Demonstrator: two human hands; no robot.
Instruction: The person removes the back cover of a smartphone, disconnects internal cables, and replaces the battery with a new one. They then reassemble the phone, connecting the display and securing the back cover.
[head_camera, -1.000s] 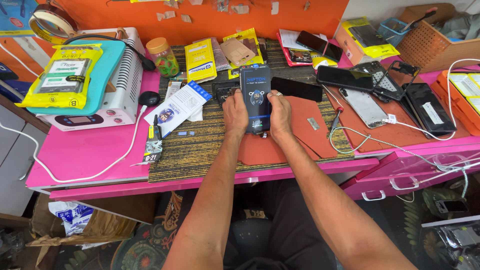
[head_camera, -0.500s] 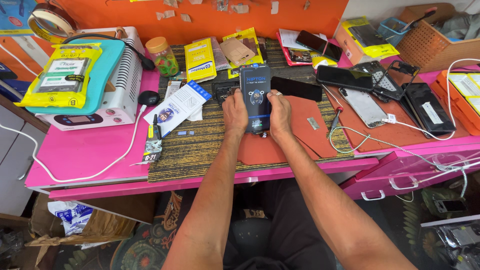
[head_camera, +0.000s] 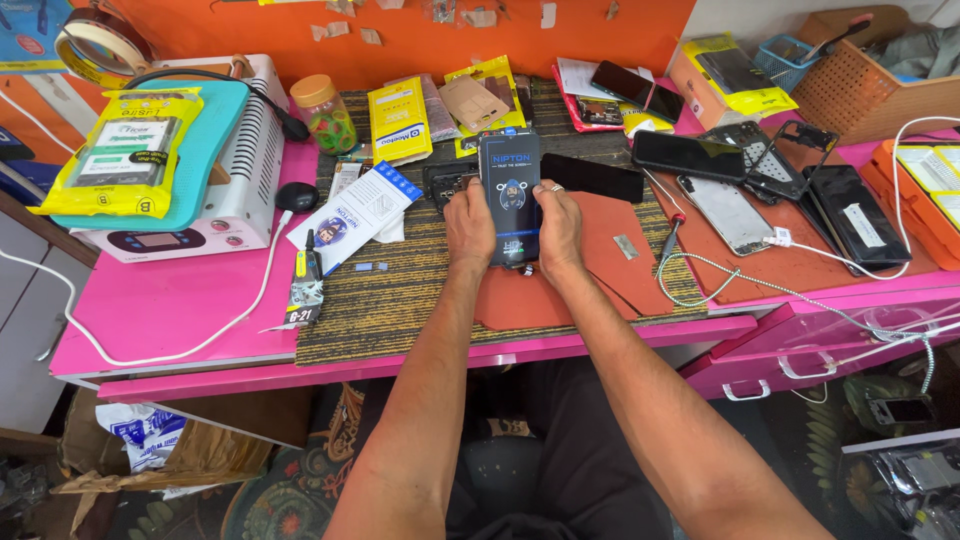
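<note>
Both hands grip one dark blue flat package (head_camera: 510, 195), phone-sized, held upright over the striped work mat (head_camera: 400, 300). My left hand (head_camera: 468, 225) clasps its left edge. My right hand (head_camera: 558, 228), a ring on one finger, clasps its right edge. Just behind the package lie a black phone (head_camera: 592, 178) and a small dark part (head_camera: 447, 180). An orange pad (head_camera: 560, 280) sits under the hands.
A white machine with a teal top (head_camera: 215, 160) stands at the left with a yellow packet on it. Yellow packets (head_camera: 400, 120), a jar (head_camera: 325, 112), a glue tube (head_camera: 306, 285), several phones and screens (head_camera: 740, 165), a screwdriver (head_camera: 668, 238), a white cable (head_camera: 760, 285), and a basket (head_camera: 865, 80) fill the pink bench (head_camera: 180, 300).
</note>
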